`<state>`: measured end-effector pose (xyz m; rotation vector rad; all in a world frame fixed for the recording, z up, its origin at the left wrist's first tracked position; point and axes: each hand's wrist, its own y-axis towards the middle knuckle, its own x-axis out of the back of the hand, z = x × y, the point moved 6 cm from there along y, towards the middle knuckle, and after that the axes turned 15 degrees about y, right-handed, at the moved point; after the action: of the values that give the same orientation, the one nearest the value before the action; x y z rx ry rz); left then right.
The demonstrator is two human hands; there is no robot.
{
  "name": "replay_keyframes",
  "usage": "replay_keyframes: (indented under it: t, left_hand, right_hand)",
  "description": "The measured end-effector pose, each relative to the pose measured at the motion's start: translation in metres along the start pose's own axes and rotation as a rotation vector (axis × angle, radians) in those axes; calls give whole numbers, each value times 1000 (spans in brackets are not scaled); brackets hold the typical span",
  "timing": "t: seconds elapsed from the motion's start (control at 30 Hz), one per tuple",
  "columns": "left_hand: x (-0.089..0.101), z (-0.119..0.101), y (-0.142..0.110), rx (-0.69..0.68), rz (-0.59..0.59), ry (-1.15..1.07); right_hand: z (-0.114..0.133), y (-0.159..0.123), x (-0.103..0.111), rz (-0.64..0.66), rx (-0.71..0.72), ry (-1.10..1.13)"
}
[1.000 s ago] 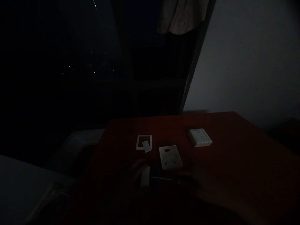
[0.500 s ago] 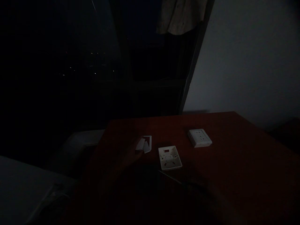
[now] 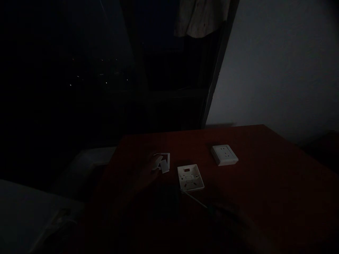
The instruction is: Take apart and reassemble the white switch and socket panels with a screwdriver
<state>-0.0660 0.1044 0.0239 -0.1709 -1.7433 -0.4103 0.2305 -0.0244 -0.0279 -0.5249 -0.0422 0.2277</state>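
In very dim light, my left hand (image 3: 146, 173) is at the left of the red-brown table, its fingers closed on a small white plastic piece (image 3: 157, 162). Beneath that piece lies a white square frame (image 3: 168, 159), and a second white rectangular piece (image 3: 164, 166) overlaps the frame's lower right. My right hand (image 3: 233, 217), mostly lost in the dark, grips a screwdriver (image 3: 195, 200). The thin shaft points up and left, its tip at the lower left corner of an open white back box (image 3: 190, 188), touching or just in front of it.
A white socket outlet (image 3: 225, 155) on its box stands farther back to the right on the table (image 3: 254, 162). Behind are a dark window (image 3: 106, 106) with a hanging cloth (image 3: 202, 19) and a pale wall (image 3: 278, 63).
The white piece in my left hand has tilted and moved slightly left, showing more of the second piece. The screwdriver tip has come up closer to the back box. The view has shifted slightly.
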Motion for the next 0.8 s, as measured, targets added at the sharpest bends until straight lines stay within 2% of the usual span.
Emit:
replay_keyframes:
  t: [0.07, 0.17, 0.27, 0.37, 0.57, 0.67, 0.8]
  left_hand:
    - [1, -3, -14, 23, 11, -15]
    - [-4, -11, -37, 30, 89, -78]
    - [-12, -21, -57, -13, 183, -110]
    - [-21, -28, -71, -86, 226, -82]
    - [-41, -30, -86, -176, 274, 25]
    - [-44, -32, -88, -189, 288, 14]
    - [-41, -37, -90, -114, 253, -2]
  right_hand:
    - [4, -2, 4, -65, 4, 41]
    - [10, -4, 10, -160, 36, 106]
    - [9, 0, 12, -180, 14, 125]
    - [6, 4, 13, -220, -31, 141]
    - [11, 13, 8, -247, 38, 173]
    - [12, 16, 6, -246, 88, 196]
    - [14, 21, 6, -273, 127, 209]
